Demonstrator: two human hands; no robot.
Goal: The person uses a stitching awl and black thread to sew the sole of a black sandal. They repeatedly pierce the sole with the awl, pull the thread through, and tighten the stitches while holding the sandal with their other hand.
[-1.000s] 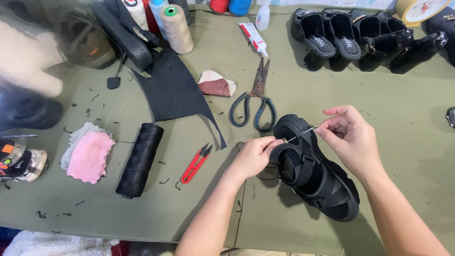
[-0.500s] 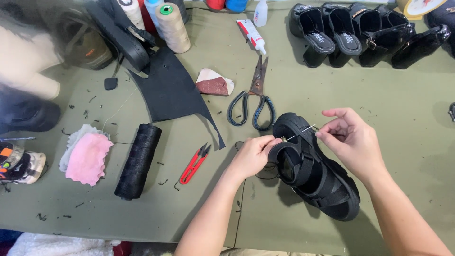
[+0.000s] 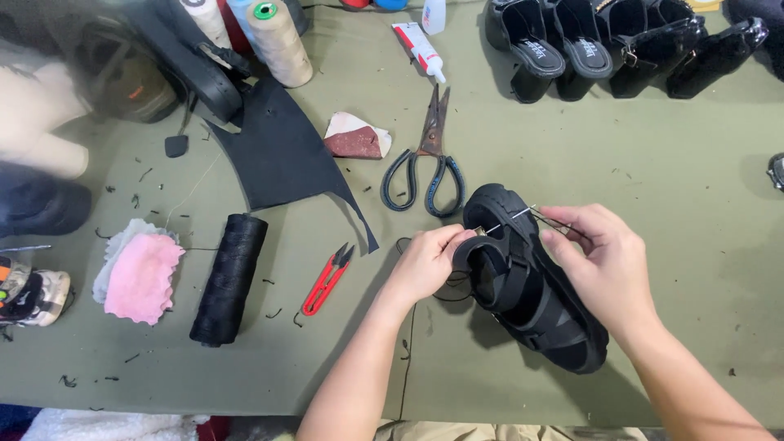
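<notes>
Head view — hands (image 3: 523,261) stitching black sandal (image 3: 535,298).

Blurred pale shape (image 3: 37,122) at left edge

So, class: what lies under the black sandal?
The black sandal rests on the green table, with black thread trailing beneath its left edge. Anything else under the sole is covered.

Even overhead light, soft shadows; upper-left corner motion-blurred, centre sharp, slight edge distortion.
</notes>
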